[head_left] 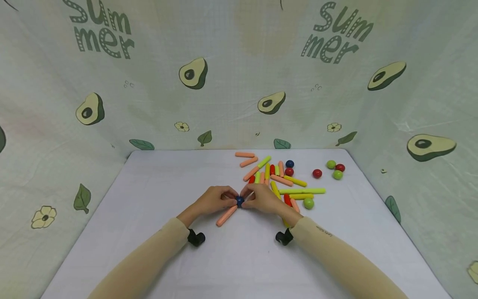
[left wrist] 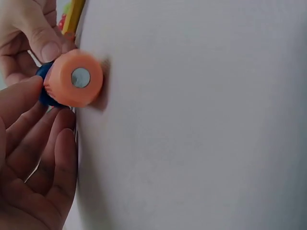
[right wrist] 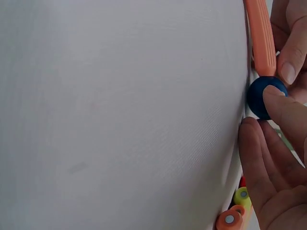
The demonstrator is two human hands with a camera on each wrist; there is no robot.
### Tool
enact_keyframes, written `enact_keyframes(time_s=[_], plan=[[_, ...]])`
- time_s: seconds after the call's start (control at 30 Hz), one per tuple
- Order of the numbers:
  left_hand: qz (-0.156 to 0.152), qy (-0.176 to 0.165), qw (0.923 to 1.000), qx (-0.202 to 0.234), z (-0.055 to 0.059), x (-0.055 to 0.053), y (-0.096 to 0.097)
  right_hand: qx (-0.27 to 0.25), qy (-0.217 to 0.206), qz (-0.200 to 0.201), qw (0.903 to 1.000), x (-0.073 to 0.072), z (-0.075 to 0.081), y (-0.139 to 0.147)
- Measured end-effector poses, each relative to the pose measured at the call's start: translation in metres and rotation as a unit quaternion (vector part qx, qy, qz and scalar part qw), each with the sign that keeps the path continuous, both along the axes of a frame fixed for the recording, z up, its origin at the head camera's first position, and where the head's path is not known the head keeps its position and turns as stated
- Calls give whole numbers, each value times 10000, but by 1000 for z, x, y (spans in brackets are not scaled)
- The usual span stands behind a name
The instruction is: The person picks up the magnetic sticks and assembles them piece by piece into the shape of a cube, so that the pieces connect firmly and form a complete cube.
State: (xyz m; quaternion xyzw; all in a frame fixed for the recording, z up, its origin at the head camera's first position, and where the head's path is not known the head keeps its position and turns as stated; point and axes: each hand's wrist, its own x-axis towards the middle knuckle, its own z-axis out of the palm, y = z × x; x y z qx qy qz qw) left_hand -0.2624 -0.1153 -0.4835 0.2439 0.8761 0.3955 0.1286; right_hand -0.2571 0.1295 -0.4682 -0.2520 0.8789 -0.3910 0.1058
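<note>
A dark blue ball sits low over the white tabletop, between the fingertips of both hands. My left hand pinches it from the left, and my right hand pinches it from the right. In the right wrist view, the right thumb lies across the blue ball. A ridged orange magnetic rod meets the ball at one end and slants toward the near left. Its other end, in the left wrist view, shows a round silver disc set in the orange rod.
Beyond and right of my right hand lie several orange, yellow, lime and red rods. Among them are a blue ball, a red ball and a green ball. More red and green balls sit farther right. A printed cloth stands behind the table.
</note>
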Motion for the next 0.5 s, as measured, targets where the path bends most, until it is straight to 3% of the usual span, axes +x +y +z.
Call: enact_keyframes(time_s=[0.23, 0.5], plan=[[133, -72, 9998, 103, 0, -2, 2, 235, 185, -151, 9994, 1, 4, 0], [392, 45, 9988, -285, 4, 2, 3, 1032, 614, -574, 9911, 8, 39, 32]])
